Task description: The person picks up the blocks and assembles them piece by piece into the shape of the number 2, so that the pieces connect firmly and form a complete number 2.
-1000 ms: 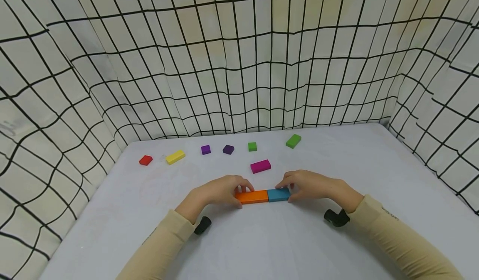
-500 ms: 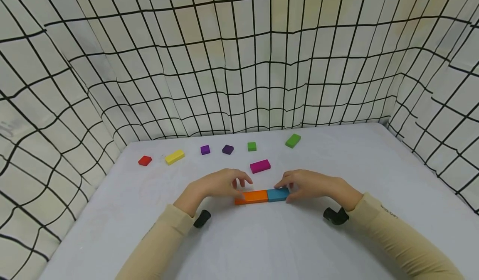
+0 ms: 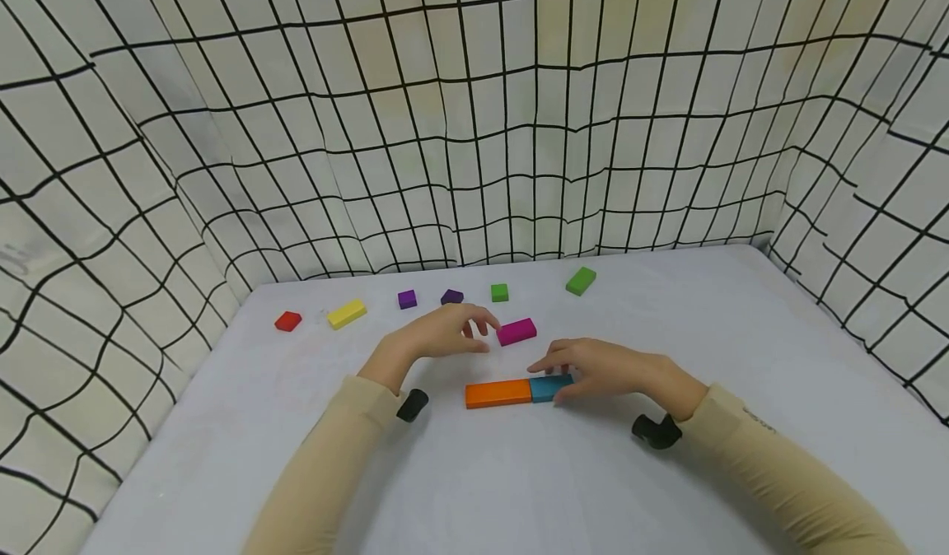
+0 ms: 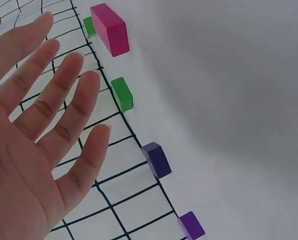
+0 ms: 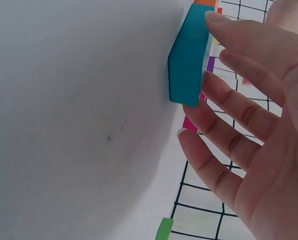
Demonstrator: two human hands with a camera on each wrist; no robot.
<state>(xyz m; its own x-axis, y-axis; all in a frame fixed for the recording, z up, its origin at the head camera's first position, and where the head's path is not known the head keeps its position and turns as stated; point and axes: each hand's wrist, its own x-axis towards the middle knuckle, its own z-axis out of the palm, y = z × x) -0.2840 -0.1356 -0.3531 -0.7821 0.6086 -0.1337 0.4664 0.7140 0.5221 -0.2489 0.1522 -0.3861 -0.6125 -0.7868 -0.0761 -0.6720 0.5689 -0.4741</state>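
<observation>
Away from the orange block (image 3: pixel 498 394), the left hand (image 3: pixel 445 331) has moved to its far side, and the right hand (image 3: pixel 611 367) has shifted slightly toward this same block. Beyond the orange block, the left hand now has its fingers spread apart, holding nothing, just beside the magenta block (image 3: pixel 516 332); such a gap seems suitable for that block's width. Directly at the right end of the orange block lies the blue block (image 3: pixel 545 387), in one line with it, which looks like careful alignment. Over the blue block the right hand makes a loose, wide arch; whether it touches, I cannot tell. These two aligned blocks rest flat on the table (image 3: pixel 519 489), so they seem stable without grip.
</observation>
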